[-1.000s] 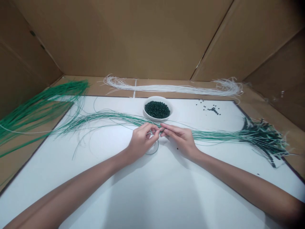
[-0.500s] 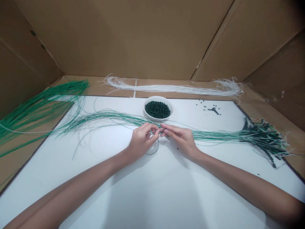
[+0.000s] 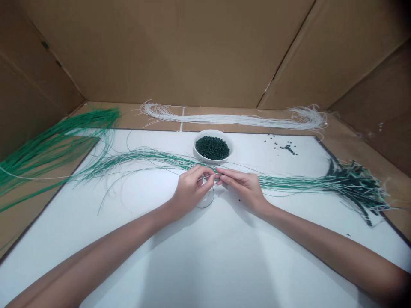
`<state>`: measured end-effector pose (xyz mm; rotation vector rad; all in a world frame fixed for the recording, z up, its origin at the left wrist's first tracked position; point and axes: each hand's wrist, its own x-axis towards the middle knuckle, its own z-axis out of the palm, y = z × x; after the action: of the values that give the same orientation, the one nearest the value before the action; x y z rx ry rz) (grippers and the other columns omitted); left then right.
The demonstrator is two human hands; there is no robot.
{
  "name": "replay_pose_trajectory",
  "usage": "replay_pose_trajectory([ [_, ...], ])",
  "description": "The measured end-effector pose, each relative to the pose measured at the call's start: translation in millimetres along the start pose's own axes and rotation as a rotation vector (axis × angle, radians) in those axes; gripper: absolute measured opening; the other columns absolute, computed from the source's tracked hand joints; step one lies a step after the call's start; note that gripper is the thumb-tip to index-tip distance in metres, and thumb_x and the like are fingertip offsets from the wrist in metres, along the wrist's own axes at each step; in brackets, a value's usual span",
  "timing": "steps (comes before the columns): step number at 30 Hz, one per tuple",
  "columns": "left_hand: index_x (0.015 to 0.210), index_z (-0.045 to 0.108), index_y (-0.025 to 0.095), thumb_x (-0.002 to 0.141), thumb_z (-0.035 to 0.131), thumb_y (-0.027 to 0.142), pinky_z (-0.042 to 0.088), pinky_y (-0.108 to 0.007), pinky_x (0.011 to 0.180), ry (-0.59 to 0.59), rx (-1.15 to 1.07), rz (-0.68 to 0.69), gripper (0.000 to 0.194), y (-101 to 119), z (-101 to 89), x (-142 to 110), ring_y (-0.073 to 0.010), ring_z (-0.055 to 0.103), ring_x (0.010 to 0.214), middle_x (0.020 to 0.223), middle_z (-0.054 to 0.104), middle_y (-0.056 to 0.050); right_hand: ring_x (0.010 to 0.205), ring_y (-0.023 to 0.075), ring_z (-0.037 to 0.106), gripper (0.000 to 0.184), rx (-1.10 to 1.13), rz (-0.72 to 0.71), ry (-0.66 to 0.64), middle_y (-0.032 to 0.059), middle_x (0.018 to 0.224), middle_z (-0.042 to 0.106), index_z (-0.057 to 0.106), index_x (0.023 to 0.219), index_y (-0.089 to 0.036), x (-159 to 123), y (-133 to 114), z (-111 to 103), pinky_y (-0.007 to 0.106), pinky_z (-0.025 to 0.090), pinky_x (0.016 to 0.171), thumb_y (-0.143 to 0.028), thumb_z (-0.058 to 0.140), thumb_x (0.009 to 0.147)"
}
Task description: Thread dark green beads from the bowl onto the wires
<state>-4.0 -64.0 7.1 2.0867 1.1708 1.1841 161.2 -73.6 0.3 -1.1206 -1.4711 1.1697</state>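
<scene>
My left hand [image 3: 192,188] is closed in a pinch on a thin wire just in front of a white bowl. Fingertip to fingertip with it, my right hand [image 3: 242,188] pinches the same wire, its fingers held together. Any bead between the fingertips is too small to make out. A thin dark loop of wire [image 3: 212,200] hangs below my left fingers. Behind both hands a long bundle of green and white wires [image 3: 154,155] runs across the white board. Dark green beads [image 3: 212,148] fill much of the white bowl [image 3: 231,149].
Beaded wire ends [image 3: 356,186] spread at the right edge of the white board [image 3: 208,261]. Loose dark beads [image 3: 289,148] lie at the back right. A white wire bundle [image 3: 234,119] rests along the back, green wires [image 3: 64,137] at left. Cardboard walls [image 3: 167,51] enclose the space.
My fingertips have shifted very slightly, with the right index finger a little further from the left fingertips. The bowl and the wire bundles stay where they were.
</scene>
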Motion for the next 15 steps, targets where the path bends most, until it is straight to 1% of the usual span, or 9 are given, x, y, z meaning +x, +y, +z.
replay_pose_trajectory([
  [4, 0.076, 0.057, 0.017, 0.078, 0.051, 0.018, 0.037, -0.015, 0.051, -0.049, -0.012, 0.045, 0.006, 0.5, -1.1, -0.5, -0.0064, 0.047, 0.058, 0.066, 0.054, 0.002, 0.077, 0.0167, 0.061, 0.025, -0.041, 0.022, 0.003, 0.0028, 0.074, 0.068, 0.066, 0.095, -0.021, 0.4, -1.0, -0.1, 0.033, 0.046, 0.077, -0.031, 0.057, 0.074],
  [7, 0.079, 0.058, 0.018, 0.079, 0.050, 0.019, 0.037, -0.016, 0.051, -0.069, -0.025, 0.051, 0.008, 0.9, -2.1, -1.1, -0.0067, 0.046, 0.058, 0.067, 0.053, 0.001, 0.075, 0.0162, 0.061, 0.024, -0.060, 0.028, -0.016, 0.0026, 0.070, 0.067, 0.067, 0.092, -0.020, 1.1, -1.3, -0.7, 0.031, 0.046, 0.076, -0.033, 0.055, 0.076],
  [11, 0.081, 0.058, 0.018, 0.080, 0.049, 0.021, 0.037, -0.017, 0.052, -0.077, -0.035, 0.063, 0.009, 1.6, -3.2, -1.4, -0.0065, 0.043, 0.055, 0.068, 0.054, 0.001, 0.072, 0.0147, 0.060, 0.024, -0.042, 0.010, -0.028, 0.0041, 0.080, 0.066, 0.067, 0.093, -0.020, 1.4, -1.2, -1.3, 0.029, 0.048, 0.071, -0.033, 0.055, 0.076],
  [13, 0.080, 0.057, 0.018, 0.080, 0.049, 0.021, 0.037, -0.017, 0.053, -0.075, -0.031, 0.078, 0.009, 1.8, -3.6, -1.2, -0.0062, 0.041, 0.053, 0.067, 0.053, 0.001, 0.070, 0.0138, 0.060, 0.024, -0.010, 0.004, -0.016, 0.0045, 0.084, 0.065, 0.067, 0.092, -0.021, 1.3, -1.2, -1.3, 0.028, 0.048, 0.068, -0.032, 0.057, 0.074],
  [15, 0.079, 0.057, 0.017, 0.079, 0.049, 0.019, 0.037, -0.017, 0.052, -0.076, -0.033, 0.088, 0.008, 2.0, -3.9, -0.9, -0.0059, 0.040, 0.052, 0.067, 0.053, 0.001, 0.068, 0.0132, 0.060, 0.022, 0.017, 0.005, 0.009, 0.0043, 0.084, 0.065, 0.067, 0.092, -0.022, 1.2, -1.4, -1.0, 0.028, 0.049, 0.067, -0.031, 0.059, 0.073],
])
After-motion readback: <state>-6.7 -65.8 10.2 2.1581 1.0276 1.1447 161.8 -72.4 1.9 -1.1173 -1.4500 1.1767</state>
